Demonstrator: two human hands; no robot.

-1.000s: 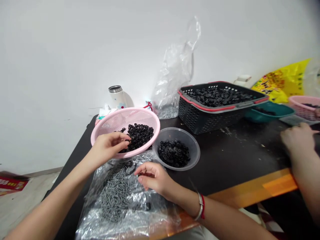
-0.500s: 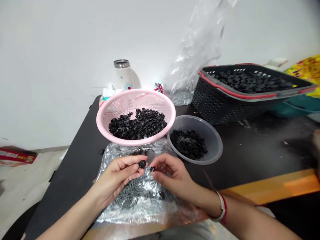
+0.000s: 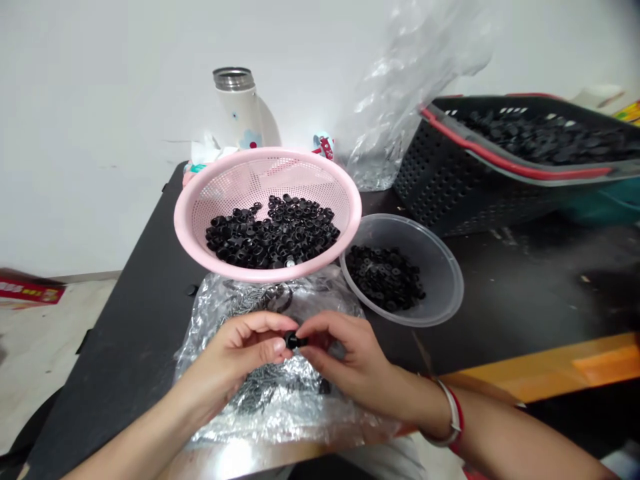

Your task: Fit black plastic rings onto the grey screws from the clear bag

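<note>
Left hand and right hand closed at the fingertips, both pinching one small black fitting, held just above a clear plastic bag of grey screws. Step in hand, by the look of it: close work on this single piece, its exact form mostly hidden by the fingers. Next reach calling for care, with little room between the hands and the pink perforated strainer, its rim tilted over the bag's far edge and its heap of black fittings close by. Just beside it, a clear plastic bowl of more black fittings. Open room on the bare black desk right of the bowl and on the strip left of the bag; the desk's orange front edge close under the right wrist.
</note>
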